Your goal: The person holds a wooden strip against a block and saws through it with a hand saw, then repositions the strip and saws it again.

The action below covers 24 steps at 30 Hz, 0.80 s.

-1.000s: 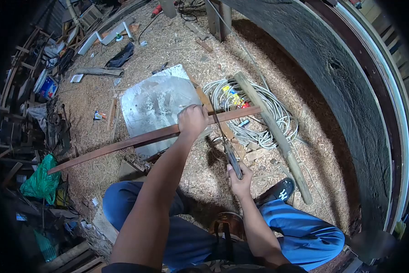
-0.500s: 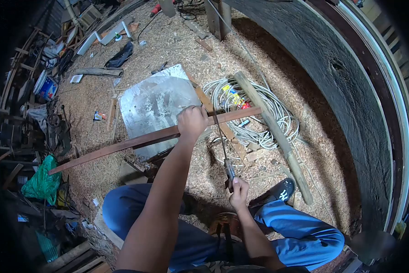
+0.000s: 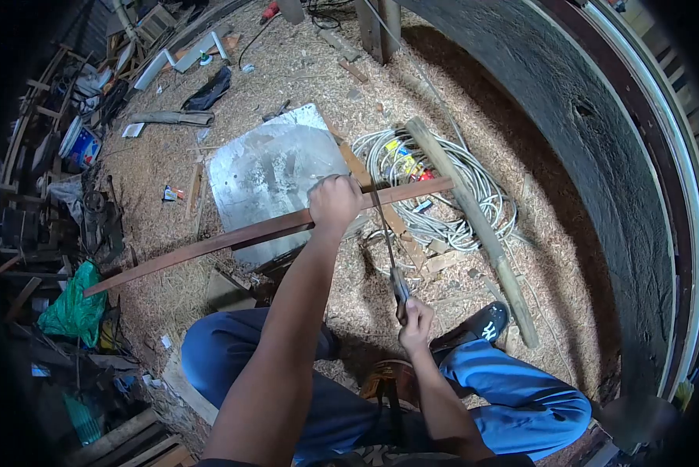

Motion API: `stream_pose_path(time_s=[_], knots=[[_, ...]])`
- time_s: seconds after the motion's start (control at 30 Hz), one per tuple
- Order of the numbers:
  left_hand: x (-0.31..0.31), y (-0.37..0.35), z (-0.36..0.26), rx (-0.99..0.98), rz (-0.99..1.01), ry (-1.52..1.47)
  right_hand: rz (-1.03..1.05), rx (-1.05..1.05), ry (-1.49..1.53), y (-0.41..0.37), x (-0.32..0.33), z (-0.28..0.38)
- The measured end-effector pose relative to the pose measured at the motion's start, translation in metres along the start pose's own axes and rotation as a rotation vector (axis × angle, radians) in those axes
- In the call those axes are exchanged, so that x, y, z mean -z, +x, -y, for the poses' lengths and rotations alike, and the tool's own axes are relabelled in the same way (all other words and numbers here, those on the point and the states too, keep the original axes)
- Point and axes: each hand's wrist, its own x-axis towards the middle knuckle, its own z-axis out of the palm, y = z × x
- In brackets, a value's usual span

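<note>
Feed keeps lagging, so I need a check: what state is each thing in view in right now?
long brown wooden strip, gripped by left hand near its right end.
thin-bladed hand saw, blade set across the strip, handle gripped by right hand.
white cable coil, wound up, lying loose.
round wooden pole, lying over the coil.
grey metal sheet, lying flat.

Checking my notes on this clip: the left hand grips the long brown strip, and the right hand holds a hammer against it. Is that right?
Not quite. The right hand holds a saw, not a hammer. Its thin blade meets the long brown strip just beside the left hand, which does grip the strip as you said. The head view shows this.
</note>
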Motion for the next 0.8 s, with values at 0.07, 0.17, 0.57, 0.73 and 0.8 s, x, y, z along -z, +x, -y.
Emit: stream_pose_path(time_s=[0.07,0.17,0.57,0.73,0.8], knots=[[-0.004,0.0,0.002,-0.001,0.0,0.005,0.025,0.03,-0.074,0.026,-0.009,0.005],[-0.001,0.0,0.0,0.009,-0.002,0.009,-0.025,-0.105,0.018,0.038,-0.013,0.001],[-0.003,-0.003,-0.001,-0.029,-0.029,0.01,-0.003,-0.038,-0.065,0.051,-0.014,0.011],[0.001,-0.005,-0.002,-0.046,-0.058,-0.008,0.02,-0.017,-0.009,0.02,-0.019,0.001],[0.001,-0.005,-0.002,-0.029,0.023,0.004,-0.012,-0.018,0.005,-0.003,-0.013,-0.006]])
